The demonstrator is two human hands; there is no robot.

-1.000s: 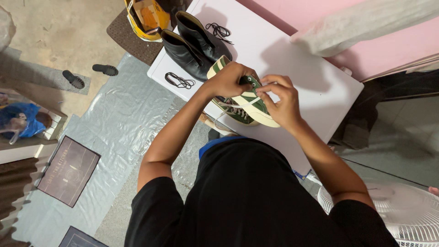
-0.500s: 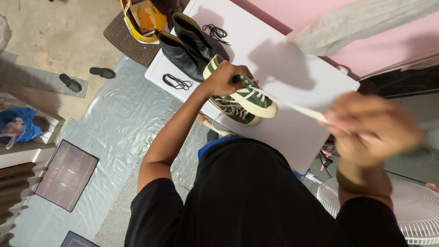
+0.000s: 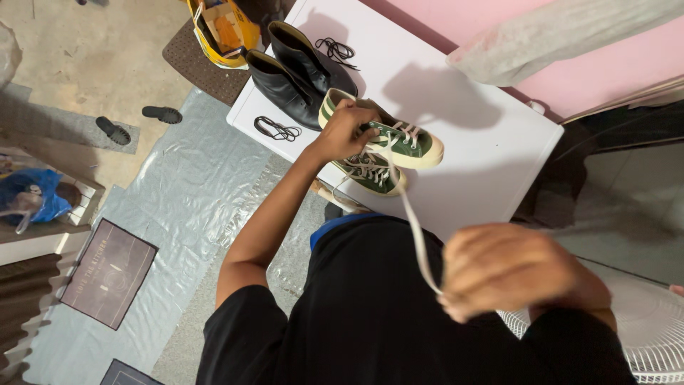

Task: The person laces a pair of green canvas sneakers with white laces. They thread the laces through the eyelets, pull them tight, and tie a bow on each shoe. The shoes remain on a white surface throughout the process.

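A green sneaker (image 3: 410,145) with a cream sole rests on the white table (image 3: 491,135). My left hand (image 3: 343,132) grips its heel and ankle part. My right hand (image 3: 509,271) is raised close to the camera, blurred, and pinches the end of the cream shoelace (image 3: 411,217), which runs taut from the sneaker's eyelets down to it. A second green sneaker (image 3: 369,175) lies just below the first, partly under it, laced.
Two black ankle boots (image 3: 298,68) stand at the table's far left, with loose black laces (image 3: 278,128) and another black lace (image 3: 336,50) beside them. A yellow bag (image 3: 222,28) and two sandals (image 3: 135,121) are on the floor. A white fan (image 3: 641,328) sits at lower right.
My right hand pulled the cream lace away from the sneaker, first out to the right, then down toward my body. The left hand stayed on the sneaker, which turned slightly.
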